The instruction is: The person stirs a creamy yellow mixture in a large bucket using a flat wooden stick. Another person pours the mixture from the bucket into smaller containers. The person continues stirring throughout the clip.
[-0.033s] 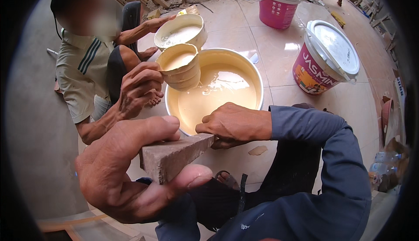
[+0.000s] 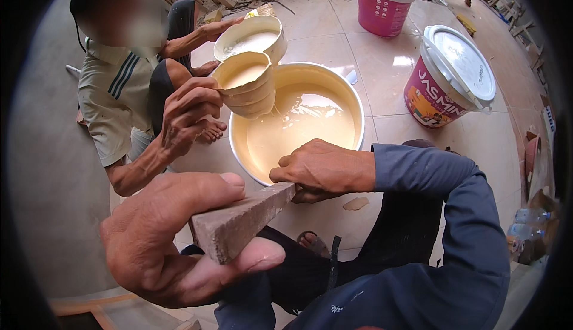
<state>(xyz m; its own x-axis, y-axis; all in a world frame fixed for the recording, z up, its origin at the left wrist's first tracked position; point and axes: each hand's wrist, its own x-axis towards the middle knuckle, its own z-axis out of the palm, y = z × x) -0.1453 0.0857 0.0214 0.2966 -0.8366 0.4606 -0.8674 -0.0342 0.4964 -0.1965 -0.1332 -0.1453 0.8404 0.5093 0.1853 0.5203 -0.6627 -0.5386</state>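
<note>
My left hand [image 2: 173, 240], large in the foreground, has thumb and fingers closed on the near end of a flat-sided, greyish wooden stick [image 2: 242, 222]. My right hand [image 2: 325, 167] is closed round its far end, over the near rim of a wide white bucket [image 2: 362, 128]. Cream-coloured paint [image 2: 298, 128] fills the lower part of this bucket; whether the stick reaches into it is hidden. Another person's hand [image 2: 194, 106] holds a paint-crusted cup [image 2: 248, 85], tilted above the bucket's left side, with thin drips below. That person's other hand [image 2: 221, 26] touches a second cream-coloured pot [image 2: 253, 36].
A lidded purple-and-white paint bucket [image 2: 450, 76] stands to the right on the tiles, and an open pink bucket [image 2: 385, 4] farther back. The other person [image 2: 113, 91] crouches at the left. Plastic bottles [image 2: 528, 222] lie at the right edge. A flat tan scrap [image 2: 356, 203] lies near my knee.
The stick's near end and my left hand sit slightly lower in the picture. The buckets have shifted a little with the view. Both my hands keep their hold.
</note>
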